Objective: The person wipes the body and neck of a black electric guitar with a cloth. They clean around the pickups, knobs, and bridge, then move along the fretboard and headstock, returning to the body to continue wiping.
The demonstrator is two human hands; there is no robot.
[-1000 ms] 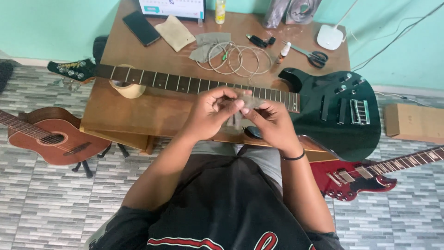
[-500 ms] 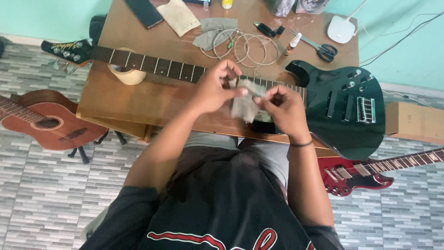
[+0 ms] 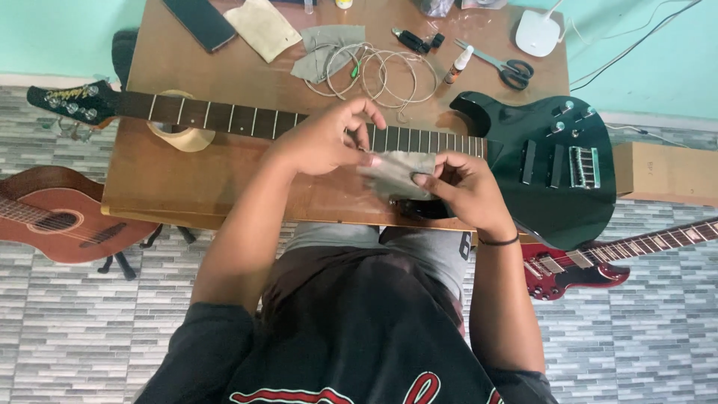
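A small, flat, greyish translucent packet [image 3: 395,173] is held just above the fretboard of a dark green solid-body electric guitar [image 3: 550,176] lying across the brown wooden table [image 3: 224,176], near where neck meets body; the left hand [image 3: 325,138] pinches the packet's left edge between thumb and curled fingers, closed on it; the right hand [image 3: 464,187] grips the packet's right side, thumb on top and fingers folded beneath, likewise closed around it; a dark band circles the right wrist; under the guitar's neck near the headstock sits a pale roll of tape [image 3: 182,137]; farther back on the table lie loose coils of thin wire strings [image 3: 381,71], a grey cloth [image 3: 321,49], a tan cloth [image 3: 263,28], a black phone [image 3: 200,22], a small white bottle with a red cap [image 3: 458,63], black-handled scissors [image 3: 505,67] and a white rounded device [image 3: 537,34]; on the grey tiled floor, a brown acoustic instrument [image 3: 56,217] rests at the left and a red electric guitar [image 3: 598,258] at the right, beside a cardboard box [image 3: 666,172].
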